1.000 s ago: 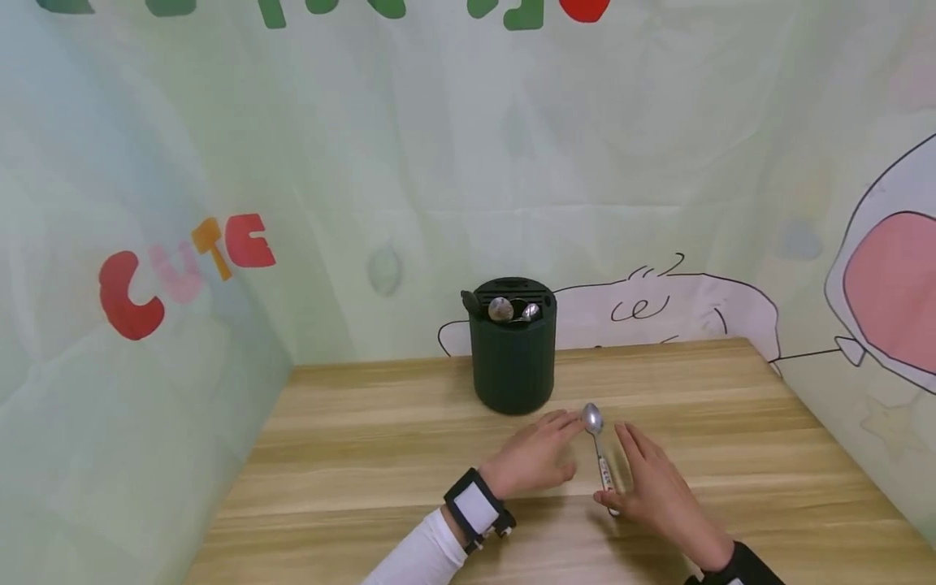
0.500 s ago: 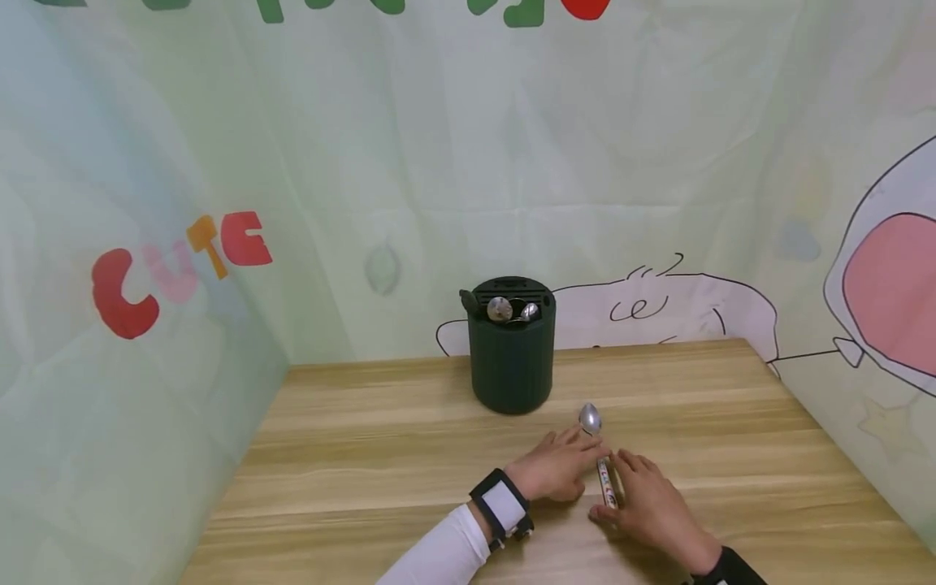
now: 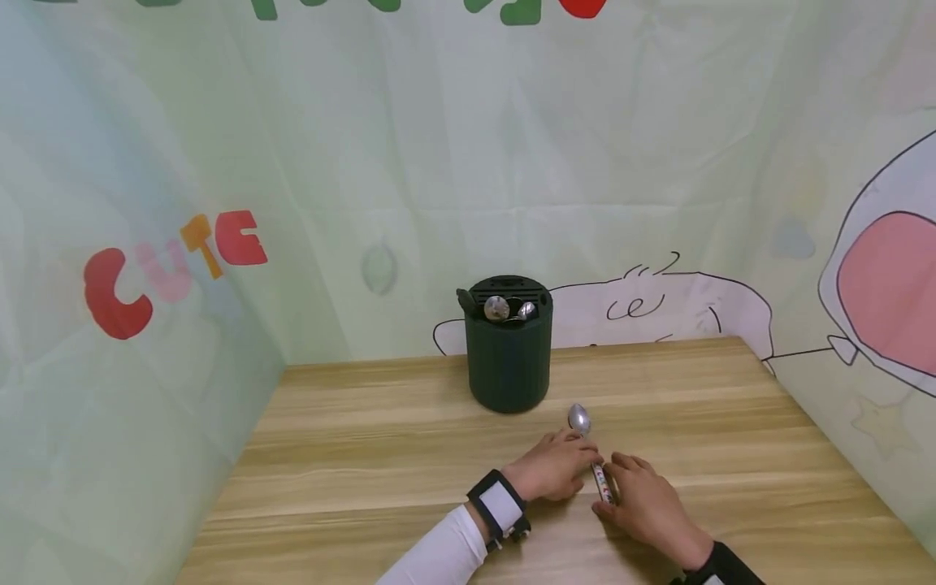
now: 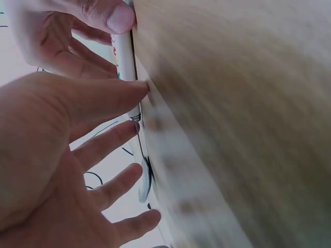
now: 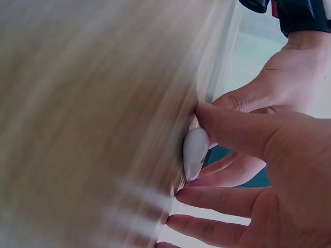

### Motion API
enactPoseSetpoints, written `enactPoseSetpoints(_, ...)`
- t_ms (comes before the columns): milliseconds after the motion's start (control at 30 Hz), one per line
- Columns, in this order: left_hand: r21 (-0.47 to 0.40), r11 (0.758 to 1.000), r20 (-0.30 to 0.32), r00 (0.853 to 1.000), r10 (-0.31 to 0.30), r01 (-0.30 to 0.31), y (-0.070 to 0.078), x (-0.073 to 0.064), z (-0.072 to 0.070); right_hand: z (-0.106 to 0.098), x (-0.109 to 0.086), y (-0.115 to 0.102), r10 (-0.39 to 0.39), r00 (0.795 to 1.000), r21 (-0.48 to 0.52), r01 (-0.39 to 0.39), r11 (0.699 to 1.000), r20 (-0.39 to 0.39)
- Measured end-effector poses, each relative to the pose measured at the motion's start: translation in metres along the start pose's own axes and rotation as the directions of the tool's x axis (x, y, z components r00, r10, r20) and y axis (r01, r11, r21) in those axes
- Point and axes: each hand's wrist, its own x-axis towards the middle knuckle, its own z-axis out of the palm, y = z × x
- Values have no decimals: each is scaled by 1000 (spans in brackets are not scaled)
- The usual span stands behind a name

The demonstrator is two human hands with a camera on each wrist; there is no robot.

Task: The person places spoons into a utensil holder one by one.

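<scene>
A metal spoon (image 3: 579, 419) with a pale patterned handle lies on the wooden table, bowl pointing away from me. My left hand (image 3: 553, 466) reaches over its neck from the left, fingers fairly straight and fingertips at the spoon; its thumb stays on the near left side. From the right, my right hand (image 3: 647, 502) pinches the handle near its end, thumb on one side and fingers on the other. The rounded handle end (image 5: 196, 150) shows between thumb and fingers in the right wrist view. Left fingers hide the spoon's neck in the head view.
A dark green cutlery holder (image 3: 508, 366) stands behind the spoon, near the table's back edge, with spoons (image 3: 497, 308) in its top. Printed cloth (image 3: 409, 162) encloses the wooden table (image 3: 351, 455) at the back and sides.
Over the second, the left hand has moved right and nearer, onto the spoon's neck. The right fingers have drawn in to the handle. The spoon's bowl has swung slightly left.
</scene>
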Motion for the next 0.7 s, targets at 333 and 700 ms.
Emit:
enactPoseSetpoints(333,-19,999,-161,986,41,-45,-4,0,6,3,-1,5,-63,988,9,65,998,-140)
enactPoseSetpoints(700,-136,990,-85,996,24,-35,-1,-3,5,3,7,7,-147,978,51,156,986,-147)
